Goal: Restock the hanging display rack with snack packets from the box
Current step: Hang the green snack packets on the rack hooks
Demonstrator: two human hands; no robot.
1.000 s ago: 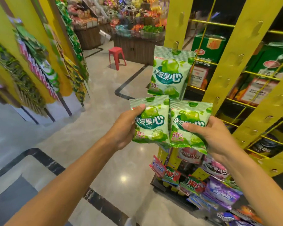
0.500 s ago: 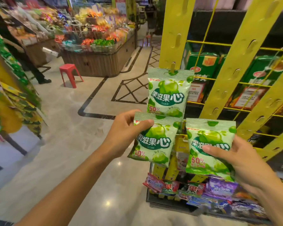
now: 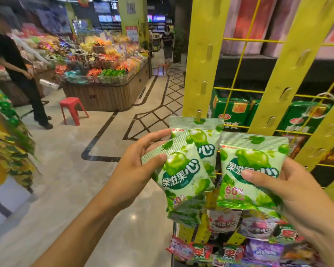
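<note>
My left hand (image 3: pixel 135 166) pinches a green snack packet (image 3: pixel 181 180) by its upper left corner, tilted, overlapping the front of a matching packet (image 3: pixel 204 135) that hangs on a hook of the left yellow strip (image 3: pixel 201 60). In my right hand (image 3: pixel 289 191) I grip a second green packet (image 3: pixel 247 170), thumb across its front, held upright just right of the hanging one. The yellow display rack (image 3: pixel 295 64) has slanted strips with bare hooks over a yellow wire grid. Red, purple and green packets (image 3: pixel 258 241) hang or lie lower down.
Green cartons (image 3: pixel 231 110) sit behind the wire grid. A red stool (image 3: pixel 71 110) and a wooden produce island (image 3: pixel 104 93) stand across the tiled aisle. One person in black (image 3: pixel 21 74) stands at left, another (image 3: pixel 168 45) far back. A packet rack (image 3: pixel 10 151) lines the left edge.
The view has tilted upward. My left hand raised its packet and tilted it up against the hanging packet. My right hand lifted its packet higher, beside the hanging one.
</note>
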